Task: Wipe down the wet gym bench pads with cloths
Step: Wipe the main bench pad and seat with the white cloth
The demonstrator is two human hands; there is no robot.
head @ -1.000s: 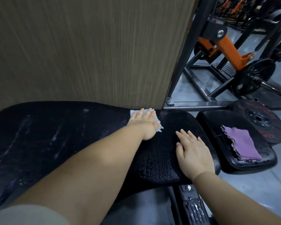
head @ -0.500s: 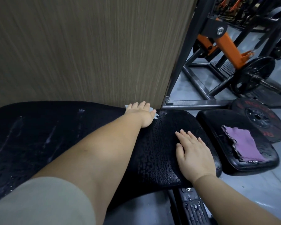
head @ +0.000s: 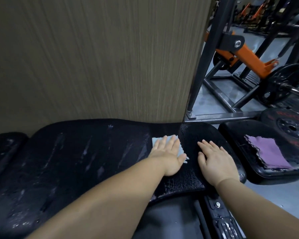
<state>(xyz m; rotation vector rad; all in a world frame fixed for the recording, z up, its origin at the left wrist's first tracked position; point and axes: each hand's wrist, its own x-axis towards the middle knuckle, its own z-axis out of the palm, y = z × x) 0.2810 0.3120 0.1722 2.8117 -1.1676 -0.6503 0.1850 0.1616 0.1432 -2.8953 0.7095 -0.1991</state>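
Pale cloth [head: 155, 142] slid nearer under flat left hand [head: 167, 156]; right hand [head: 214, 163] spread on beaded pad [head: 188, 178].

L hand [head: 167, 156] flat on blue cloth [head: 180, 150], R hand [head: 216, 161] flat on bench pad [head: 76, 161].

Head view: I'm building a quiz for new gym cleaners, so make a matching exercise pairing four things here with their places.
1 light blue wiping cloth
2 purple square cloth
3 right hand
4 black round weight plate

a on the small black seat pad
b beyond that seat pad, far right
c under the flat left hand
d bare on the long black wet bench pad

Pairs: 1-c, 2-a, 3-d, 4-b
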